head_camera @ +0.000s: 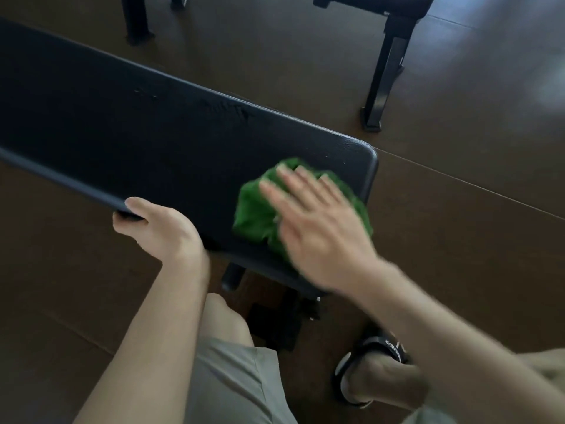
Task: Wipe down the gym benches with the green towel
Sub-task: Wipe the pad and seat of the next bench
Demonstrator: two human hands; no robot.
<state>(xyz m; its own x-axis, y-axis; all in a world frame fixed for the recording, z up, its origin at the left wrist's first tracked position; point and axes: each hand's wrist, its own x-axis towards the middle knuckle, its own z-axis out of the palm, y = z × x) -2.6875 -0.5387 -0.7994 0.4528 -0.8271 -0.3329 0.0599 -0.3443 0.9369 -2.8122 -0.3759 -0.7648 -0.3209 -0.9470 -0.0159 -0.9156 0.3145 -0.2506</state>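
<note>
A long black padded gym bench (137,130) runs from the upper left to the centre of the head view. A crumpled green towel (256,212) lies on the bench's near right end. My right hand (318,228) presses flat on the towel with straight, spread fingers and is blurred. My left hand (159,224) grips the bench's near edge, thumb on top and fingers curled under the pad.
A second black bench (388,56) with a slanted metal leg stands at the back right, and another black leg (134,19) at the back left. Dark brown floor lies all around. My knee in grey shorts and my sandalled foot (376,371) are below the bench end.
</note>
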